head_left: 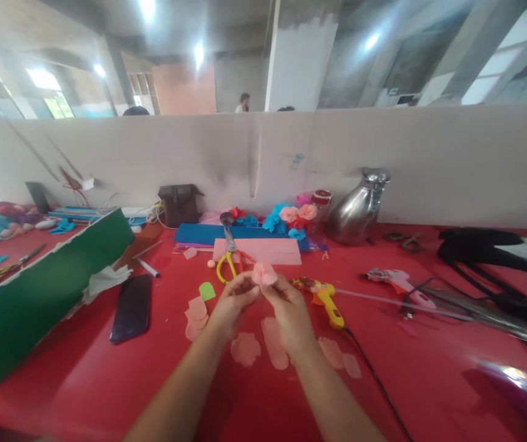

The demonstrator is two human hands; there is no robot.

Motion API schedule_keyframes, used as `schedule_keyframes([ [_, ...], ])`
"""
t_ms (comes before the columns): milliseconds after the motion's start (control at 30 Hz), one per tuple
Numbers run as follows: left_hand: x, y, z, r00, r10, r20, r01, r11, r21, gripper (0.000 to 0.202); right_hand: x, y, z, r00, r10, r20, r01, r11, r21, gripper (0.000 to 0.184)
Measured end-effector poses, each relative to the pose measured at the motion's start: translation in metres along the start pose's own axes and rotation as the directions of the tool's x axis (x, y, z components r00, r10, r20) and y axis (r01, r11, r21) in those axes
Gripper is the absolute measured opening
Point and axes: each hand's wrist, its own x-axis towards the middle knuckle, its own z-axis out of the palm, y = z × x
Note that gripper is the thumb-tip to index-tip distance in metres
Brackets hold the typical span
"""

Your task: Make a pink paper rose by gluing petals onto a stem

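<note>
A small pink paper flower (264, 274) is held up between my two hands over the red table (153, 393). My left hand (235, 301) pinches its left side, and my right hand (289, 307) grips it from the right. Loose pink paper petals (245, 350) lie on the table around my wrists, with more petals (197, 316) at left and others (332, 353) at right. A green paper leaf (207, 291) is left of my left hand. Just beyond the flower lie scissors (227, 268) with yellow and red handles. A yellow glue gun (330, 304) rests right of my right hand.
Pink folded paper (281, 252) and blue sheets (199, 233) lie behind the hands. Finished paper flowers (286, 216) and a steel jug (359, 212) stand near the partition. A phone (130, 307) and a green board (51, 294) are at left; a pink glue gun (405, 288) is at right.
</note>
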Motion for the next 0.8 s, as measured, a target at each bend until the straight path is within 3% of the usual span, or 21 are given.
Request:
schedule_keyframes([
  [133, 0.0002, 0.0004, -0.0023, 0.997, 0.078, 0.000, -0.078, 0.989, 0.123, 0.021, -0.0041, -0.0043, 0.0002, 0.983, -0.176, -0.042, 0.166, 0.970, -0.179, 0.014],
  [267, 0.0010, 0.0003, -0.0049, 0.991, 0.135, 0.010, -0.134, 0.963, 0.235, 0.025, -0.0050, -0.0038, -0.0011, 0.963, -0.255, -0.083, 0.221, 0.930, -0.293, 0.014],
  [500, 0.0031, -0.0018, -0.0068, 0.984, 0.173, -0.047, -0.148, 0.930, 0.336, 0.021, -0.0056, -0.0035, 0.0045, 0.974, -0.215, -0.071, 0.178, 0.922, -0.344, 0.016],
  [800, 0.0037, -0.0013, -0.0092, 0.979, 0.194, -0.063, -0.164, 0.930, 0.329, 0.016, -0.0045, -0.0056, 0.0035, 0.979, -0.192, -0.065, 0.149, 0.900, -0.409, 0.015],
])
